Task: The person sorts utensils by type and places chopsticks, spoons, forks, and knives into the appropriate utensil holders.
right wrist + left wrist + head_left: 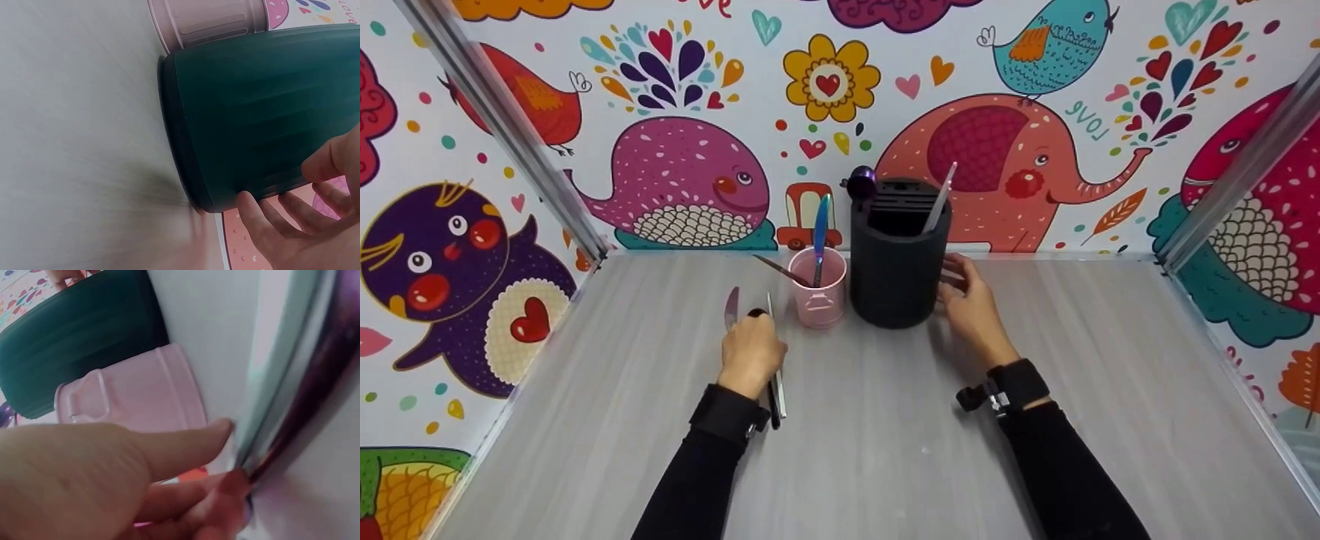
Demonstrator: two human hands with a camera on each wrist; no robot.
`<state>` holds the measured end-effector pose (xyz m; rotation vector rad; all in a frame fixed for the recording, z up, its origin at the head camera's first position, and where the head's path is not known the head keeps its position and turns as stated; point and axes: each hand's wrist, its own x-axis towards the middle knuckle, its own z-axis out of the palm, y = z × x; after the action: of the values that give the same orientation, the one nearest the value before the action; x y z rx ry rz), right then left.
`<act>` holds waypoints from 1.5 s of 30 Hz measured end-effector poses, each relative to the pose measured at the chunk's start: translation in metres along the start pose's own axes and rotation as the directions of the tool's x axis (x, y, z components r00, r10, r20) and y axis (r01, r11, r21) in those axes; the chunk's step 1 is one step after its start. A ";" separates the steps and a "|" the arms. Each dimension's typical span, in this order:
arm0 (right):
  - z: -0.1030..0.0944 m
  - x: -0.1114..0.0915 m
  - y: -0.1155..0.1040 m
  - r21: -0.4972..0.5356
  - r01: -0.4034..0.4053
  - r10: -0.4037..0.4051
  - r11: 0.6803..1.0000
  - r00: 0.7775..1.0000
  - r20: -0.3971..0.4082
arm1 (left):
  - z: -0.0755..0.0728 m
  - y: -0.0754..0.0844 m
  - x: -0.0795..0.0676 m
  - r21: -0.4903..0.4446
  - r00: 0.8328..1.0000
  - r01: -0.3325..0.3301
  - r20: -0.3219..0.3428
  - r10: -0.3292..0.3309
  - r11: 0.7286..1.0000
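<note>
My left hand point(752, 352) is bent down over cutlery on the table. Its thumb and curled fingertips close in on a silver utensil point(275, 343) in the left wrist view, with a dark purple handle point(318, 382) beside it. A knife blade point(732, 306) shows past the knuckles; its handle is hidden. My right hand point(975, 311) touches the right side of a tall dark utensil holder point(896, 281) with thumb and fingertips, fingers spread along its wall. Between the hands stands a pink cup point(820, 307) holding a blue knife point(822, 225) and another thin utensil point(780, 268).
A slotted insert point(901, 193) covers the holder's back part. A dark purple spoon point(862, 182) and a pale translucent utensil point(941, 199) stand in the holder. Behind the grey table point(870, 450) rises a wall of cartoon animals, with metal posts point(510, 127) at the corners.
</note>
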<state>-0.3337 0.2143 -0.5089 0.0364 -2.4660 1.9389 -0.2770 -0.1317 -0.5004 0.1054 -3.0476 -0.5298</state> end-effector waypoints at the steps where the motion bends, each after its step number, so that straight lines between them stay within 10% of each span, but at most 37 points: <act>1: 0.000 0.000 0.000 -0.001 0.001 -0.001 1.000 1.000 -0.002 | 0.002 0.000 0.001 -0.009 1.000 0.000 -0.008 0.000 1.000; 8: 0.000 0.000 0.000 -0.005 0.029 -0.029 1.000 1.000 -0.007 | 0.010 -0.001 0.003 -0.093 0.999 -0.013 -0.041 0.009 0.996; 16: 0.000 0.001 0.002 -0.019 0.046 -0.047 0.999 0.999 -0.016 | 0.006 0.001 0.008 -0.260 0.992 0.124 0.019 -0.123 0.958; 25: -0.001 0.001 0.000 0.006 0.019 -0.019 1.000 1.000 -0.001 | -0.004 -0.005 0.017 -0.413 0.963 0.067 -0.212 -0.168 0.908; 38: 0.001 0.001 0.003 -0.007 0.024 -0.024 1.000 1.000 -0.015 | -0.028 -0.004 0.015 -0.558 0.829 -0.197 -0.534 -0.167 0.806; 45: 0.000 0.001 0.002 -0.024 0.026 -0.027 0.999 0.999 -0.021 | -0.066 0.024 -0.006 -0.452 0.618 -0.390 -0.775 -0.135 0.802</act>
<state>-0.3348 0.2152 -0.5111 0.0474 -2.4614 1.8895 -0.2683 -0.1307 -0.4306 0.0520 -1.8973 -1.0524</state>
